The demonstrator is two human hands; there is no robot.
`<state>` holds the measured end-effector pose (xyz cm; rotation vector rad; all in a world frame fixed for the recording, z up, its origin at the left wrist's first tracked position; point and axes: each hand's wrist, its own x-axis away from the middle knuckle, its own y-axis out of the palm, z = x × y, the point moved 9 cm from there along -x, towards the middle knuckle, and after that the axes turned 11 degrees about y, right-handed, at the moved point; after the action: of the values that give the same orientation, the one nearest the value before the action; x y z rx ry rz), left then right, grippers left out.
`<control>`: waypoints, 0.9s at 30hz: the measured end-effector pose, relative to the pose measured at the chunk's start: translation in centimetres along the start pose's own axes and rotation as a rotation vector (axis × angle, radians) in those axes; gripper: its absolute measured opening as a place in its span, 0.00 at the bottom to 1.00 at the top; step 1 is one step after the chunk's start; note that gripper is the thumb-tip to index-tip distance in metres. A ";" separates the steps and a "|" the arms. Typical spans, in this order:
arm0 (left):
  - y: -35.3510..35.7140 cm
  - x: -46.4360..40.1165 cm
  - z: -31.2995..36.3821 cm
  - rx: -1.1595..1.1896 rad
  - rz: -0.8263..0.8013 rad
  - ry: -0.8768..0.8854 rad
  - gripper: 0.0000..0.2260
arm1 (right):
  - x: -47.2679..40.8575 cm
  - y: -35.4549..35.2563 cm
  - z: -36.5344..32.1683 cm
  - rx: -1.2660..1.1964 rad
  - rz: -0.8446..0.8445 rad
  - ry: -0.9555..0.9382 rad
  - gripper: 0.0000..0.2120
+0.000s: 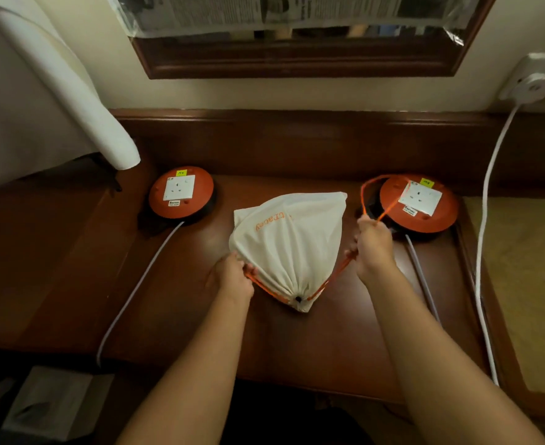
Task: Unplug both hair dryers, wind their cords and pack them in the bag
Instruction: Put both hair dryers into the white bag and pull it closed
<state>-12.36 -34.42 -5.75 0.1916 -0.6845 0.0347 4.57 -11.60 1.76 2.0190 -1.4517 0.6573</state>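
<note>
A: What is the biggest thing here?

B: The dark wooden desk (200, 319). On it stand two round orange socket reels, the left reel (181, 192) and the right reel (419, 202). Both sockets look empty, no plug in them. Each reel has a pale cable going toward the front edge.

A: And the bag?

B: The white cloth bag (289, 245) lies in the middle of the desk, between the two reels, with its gathered mouth toward the person. The mouth is almost drawn together. The dryers are not visible; I suppose they are inside, because the bag looks full, but I cannot see them.

A: How will it handle?

B: The cloth is soft and will fold under any grip. With two dryers inside it is probably a little heavy and lumpy, so I would not lift it by the thin fabric. Better to hold it at the gathered neck, or under the body.

A: The hands?

B: The left hand (234, 273) is closed on the left part of the orange drawstring (332, 279), touching the bag's edge. The right hand (374, 244) is closed on the right part, and a loop of the string rises from it over the right reel. Both forearms reach forward, and the hands stand apart, one on each side of the neck. I judge that this is the closing step.
</note>
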 end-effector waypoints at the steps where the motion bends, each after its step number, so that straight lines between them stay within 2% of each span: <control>1: 1.6 0.1 1.6 -0.051 -0.050 0.055 0.06 | 0.0 1.5 -1.3 0.055 -0.030 -0.039 0.09; 6: 11.4 1.5 7.4 -0.284 -0.336 0.245 0.09 | -2.5 8.8 -4.4 0.426 -0.093 -0.105 0.08; 12: 17.2 -1.5 7.3 -0.724 -0.530 0.330 0.08 | -5.2 14.6 -3.2 0.797 -0.204 -0.041 0.12; 13: 17.1 -2.1 6.4 -0.753 -0.561 0.287 0.12 | -5.2 14.9 -2.9 0.871 -0.229 -0.036 0.12; 15: 15.9 -3.1 4.7 -0.801 -0.580 0.195 0.31 | -5.6 14.6 -2.2 0.983 -0.242 -0.016 0.16; 16: 15.3 -3.4 4.2 -0.808 -0.591 0.183 0.37 | -5.9 14.0 -1.8 0.996 -0.229 0.000 0.18; 17: 14.9 -3.6 3.9 -0.785 -0.603 0.195 0.37 | -6.4 13.2 -1.6 0.977 -0.205 0.002 0.19; 20: 12.4 -4.2 4.8 -0.663 -0.511 0.386 0.27 | -8.3 9.5 -1.1 0.870 -0.062 -0.098 0.09; 23: 6.6 -4.8 5.3 -0.651 -0.224 0.550 0.23 | -9.4 4.6 1.3 0.712 0.075 -0.101 0.13; 25: 2.5 -5.3 2.9 -0.653 -0.079 0.436 0.25 | -9.3 2.6 3.8 0.593 0.086 -0.023 0.15; 27: 0.3 -5.5 -0.6 -0.562 -0.059 0.210 0.27 | -8.9 2.4 6.1 0.563 0.021 0.018 0.17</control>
<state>-16.26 -33.84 -9.62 -0.3283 -0.4569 -0.1904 0.05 -10.37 -8.26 2.3986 -1.3825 1.1955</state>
